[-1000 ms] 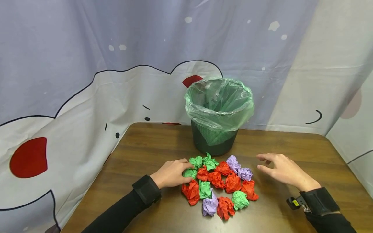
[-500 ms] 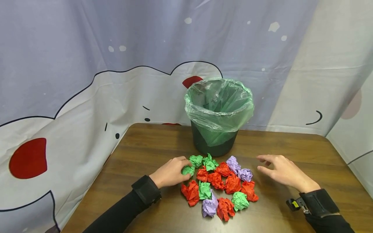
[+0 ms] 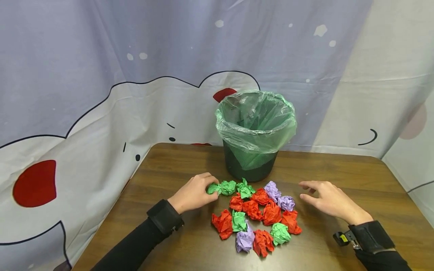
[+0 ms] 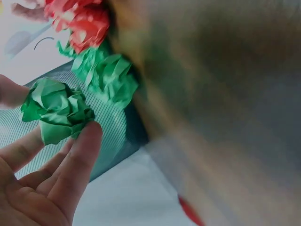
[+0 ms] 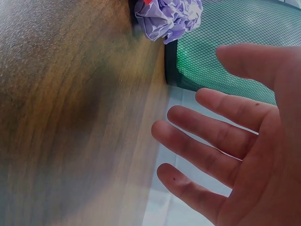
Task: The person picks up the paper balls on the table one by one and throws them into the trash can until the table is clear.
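Note:
My left hand (image 3: 194, 193) pinches a crumpled green paper ball (image 4: 57, 110) between thumb and fingertips, at the left end of a row of green balls. Right beside it lies another green paper ball (image 3: 228, 188), then a third (image 3: 245, 188). My right hand (image 3: 327, 198) holds nothing; its fingers are spread and relaxed in the right wrist view, to the right of the purple paper balls (image 3: 286, 203). Red paper balls (image 3: 272, 213) lie in the middle of the group, between the two hands.
Behind the paper balls stands a dark mesh wastebasket (image 3: 251, 165) lined with a translucent green bag (image 3: 257, 137). More balls lie nearer the front, among them a purple one (image 3: 245, 241) and a green one (image 3: 280, 233). A printed curtain (image 3: 162, 45) hangs behind the wooden table (image 3: 176, 165).
My left hand has moved the green paper ball away from me and slightly left, from beside the red balls to the end of the green row. The right hand has stayed in place.

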{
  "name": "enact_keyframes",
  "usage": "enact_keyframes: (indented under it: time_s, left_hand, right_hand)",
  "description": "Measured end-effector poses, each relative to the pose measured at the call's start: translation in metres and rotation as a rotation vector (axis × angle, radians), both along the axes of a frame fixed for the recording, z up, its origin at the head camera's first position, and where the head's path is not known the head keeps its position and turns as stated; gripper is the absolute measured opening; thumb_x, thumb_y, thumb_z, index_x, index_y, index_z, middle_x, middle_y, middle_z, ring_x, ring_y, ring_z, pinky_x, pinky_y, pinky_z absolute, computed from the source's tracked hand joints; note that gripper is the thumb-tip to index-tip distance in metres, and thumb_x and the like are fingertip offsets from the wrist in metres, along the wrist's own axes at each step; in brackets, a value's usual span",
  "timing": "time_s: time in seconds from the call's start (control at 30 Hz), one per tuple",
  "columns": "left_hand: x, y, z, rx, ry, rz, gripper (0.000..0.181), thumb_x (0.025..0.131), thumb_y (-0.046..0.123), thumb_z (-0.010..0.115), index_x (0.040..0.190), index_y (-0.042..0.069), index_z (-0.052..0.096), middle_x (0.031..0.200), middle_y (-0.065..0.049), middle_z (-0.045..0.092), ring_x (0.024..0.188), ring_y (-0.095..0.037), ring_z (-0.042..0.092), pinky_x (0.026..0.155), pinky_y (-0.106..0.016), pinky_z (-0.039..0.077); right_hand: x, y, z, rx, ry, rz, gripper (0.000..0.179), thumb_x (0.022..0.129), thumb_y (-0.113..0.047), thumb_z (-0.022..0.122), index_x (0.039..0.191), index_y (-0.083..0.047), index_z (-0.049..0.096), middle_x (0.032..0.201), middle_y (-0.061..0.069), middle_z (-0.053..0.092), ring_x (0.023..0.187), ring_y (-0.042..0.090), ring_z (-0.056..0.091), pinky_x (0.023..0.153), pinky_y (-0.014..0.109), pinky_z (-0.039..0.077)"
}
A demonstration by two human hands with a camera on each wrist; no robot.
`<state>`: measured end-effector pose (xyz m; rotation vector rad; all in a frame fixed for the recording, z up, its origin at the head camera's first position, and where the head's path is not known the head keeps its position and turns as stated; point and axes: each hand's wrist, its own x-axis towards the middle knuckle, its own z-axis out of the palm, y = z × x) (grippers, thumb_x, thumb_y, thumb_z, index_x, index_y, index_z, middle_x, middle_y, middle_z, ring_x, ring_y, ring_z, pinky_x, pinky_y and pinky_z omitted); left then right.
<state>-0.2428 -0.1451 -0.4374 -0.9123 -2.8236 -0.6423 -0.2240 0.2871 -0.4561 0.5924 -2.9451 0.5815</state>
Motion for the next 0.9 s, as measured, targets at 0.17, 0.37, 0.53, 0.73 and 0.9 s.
enact_keyframes:
  time_s: [0.17, 0.37, 0.53, 0.73, 0.9]
  left_hand:
    - [-0.006, -0.002, 0.020, 0.089, 0.083, -0.006, 0.025, 0.077, 0.030, 0.061, 0.100, 0.021, 0.065, 0.092, 0.013, 0.056, 0.074, -0.008, 0.055, 0.064, -0.020, 0.044]
    - [-0.015, -0.005, 0.049, 0.196, 0.203, -0.007, 0.024, 0.078, 0.026, 0.057, 0.100, 0.018, 0.063, 0.095, 0.011, 0.055, 0.073, -0.011, 0.054, 0.063, -0.023, 0.043]
    - [-0.020, -0.007, 0.078, 0.290, 0.331, 0.006, 0.025, 0.079, 0.024, 0.055, 0.102, 0.017, 0.062, 0.097, 0.009, 0.054, 0.072, -0.008, 0.053, 0.064, -0.024, 0.045]
    - [-0.030, -0.003, 0.114, 0.411, 0.506, 0.010, 0.027, 0.080, 0.023, 0.055, 0.103, 0.012, 0.063, 0.099, 0.002, 0.057, 0.071, -0.005, 0.052, 0.062, -0.023, 0.047]
    - [-0.039, 0.008, 0.146, 0.465, 0.602, 0.014, 0.028, 0.081, 0.022, 0.055, 0.104, 0.010, 0.063, 0.099, -0.002, 0.058, 0.071, -0.008, 0.052, 0.062, -0.024, 0.047]
  right_hand:
    - [0.002, 0.001, -0.001, 0.000, 0.000, -0.004, 0.043, 0.084, -0.040, 0.063, 0.120, -0.016, 0.061, 0.103, 0.001, 0.067, 0.088, 0.016, 0.062, 0.068, 0.037, 0.048]
    - [0.003, 0.000, -0.001, -0.005, -0.010, -0.001, 0.045, 0.085, -0.041, 0.062, 0.121, -0.015, 0.060, 0.104, 0.001, 0.067, 0.088, 0.015, 0.062, 0.069, 0.036, 0.048]
    - [0.003, -0.002, 0.000, -0.003, -0.021, 0.005, 0.044, 0.085, -0.039, 0.062, 0.122, -0.015, 0.060, 0.105, 0.002, 0.067, 0.089, 0.016, 0.061, 0.070, 0.038, 0.049]
    - [0.004, -0.001, 0.000, 0.004, -0.032, -0.001, 0.045, 0.085, -0.041, 0.062, 0.122, -0.015, 0.060, 0.107, 0.003, 0.067, 0.090, 0.017, 0.062, 0.071, 0.040, 0.049]
    - [0.005, 0.001, -0.002, 0.003, -0.031, -0.002, 0.046, 0.085, -0.043, 0.061, 0.121, -0.015, 0.060, 0.107, 0.002, 0.066, 0.089, 0.016, 0.062, 0.070, 0.039, 0.049]
